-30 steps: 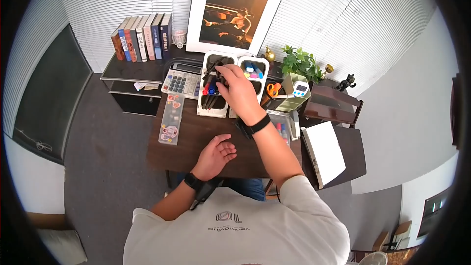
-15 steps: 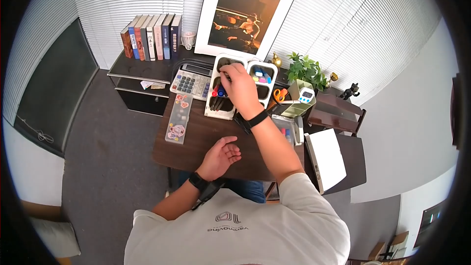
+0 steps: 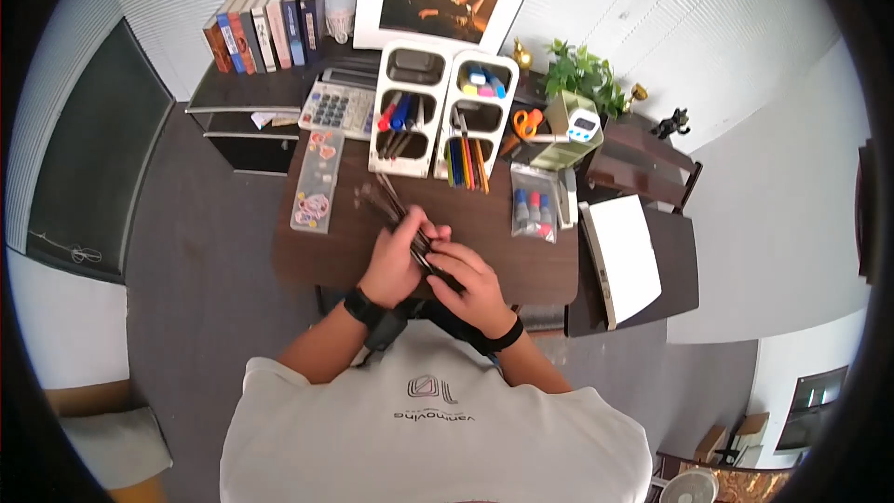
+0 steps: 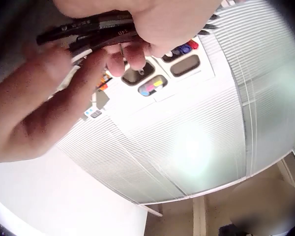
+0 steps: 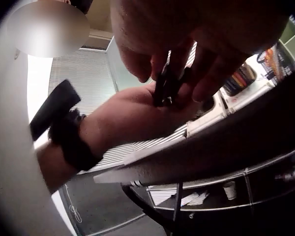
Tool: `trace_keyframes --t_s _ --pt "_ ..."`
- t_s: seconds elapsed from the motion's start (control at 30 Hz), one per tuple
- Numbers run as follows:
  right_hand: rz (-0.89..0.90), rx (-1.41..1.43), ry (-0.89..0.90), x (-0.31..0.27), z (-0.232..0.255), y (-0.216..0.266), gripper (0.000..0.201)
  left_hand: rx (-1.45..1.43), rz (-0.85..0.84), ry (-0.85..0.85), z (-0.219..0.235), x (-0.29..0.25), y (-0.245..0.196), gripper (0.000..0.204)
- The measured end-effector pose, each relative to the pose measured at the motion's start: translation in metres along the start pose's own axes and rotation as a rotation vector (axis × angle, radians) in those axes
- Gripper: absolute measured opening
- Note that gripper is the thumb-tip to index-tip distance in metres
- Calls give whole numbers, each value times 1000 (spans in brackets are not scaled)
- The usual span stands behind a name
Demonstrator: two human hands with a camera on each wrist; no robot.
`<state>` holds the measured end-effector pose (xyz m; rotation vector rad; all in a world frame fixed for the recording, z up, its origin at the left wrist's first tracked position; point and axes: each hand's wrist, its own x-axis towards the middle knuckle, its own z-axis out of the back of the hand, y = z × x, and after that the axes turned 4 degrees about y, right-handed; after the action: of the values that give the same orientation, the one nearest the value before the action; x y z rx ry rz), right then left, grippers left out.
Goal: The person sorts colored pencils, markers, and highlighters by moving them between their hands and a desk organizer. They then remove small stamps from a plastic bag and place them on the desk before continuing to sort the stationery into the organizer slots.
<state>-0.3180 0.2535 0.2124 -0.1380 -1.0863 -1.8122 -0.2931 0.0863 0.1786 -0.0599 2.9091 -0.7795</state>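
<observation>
Brown desk (image 3: pixel 337 263) — colored pencils (image 3: pixel 467 168) are in the organizer (image 3: pixel 478 100), while our left hand (image 3: pixel 392 268) and right hand (image 3: pixel 477 296), fingers curled, grip dark pencils (image 4: pixel 112 38) outside it.

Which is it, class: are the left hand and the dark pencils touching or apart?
Touching. The left wrist view shows the left hand curled round the dark pencils, its fingertips showing below them.
</observation>
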Motion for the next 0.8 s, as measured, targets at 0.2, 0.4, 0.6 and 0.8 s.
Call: trace_keyframes --t_s 0.2,0.4,0.6,0.8 --pt "-263 130 -207 -39 11 -11 37 306 -298 149 -39 -1 -38 16" --pt "-254 215 -160 -34 18 -19 36 1072 -323 38 -2 11 0 11" --pt "-264 239 -227 -8 10 -15 40 1234 -316 -34 -4 7 9 25" --pt "-506 431 -345 0 -1 -31 45 1598 -99 178 -29 3 6 36"
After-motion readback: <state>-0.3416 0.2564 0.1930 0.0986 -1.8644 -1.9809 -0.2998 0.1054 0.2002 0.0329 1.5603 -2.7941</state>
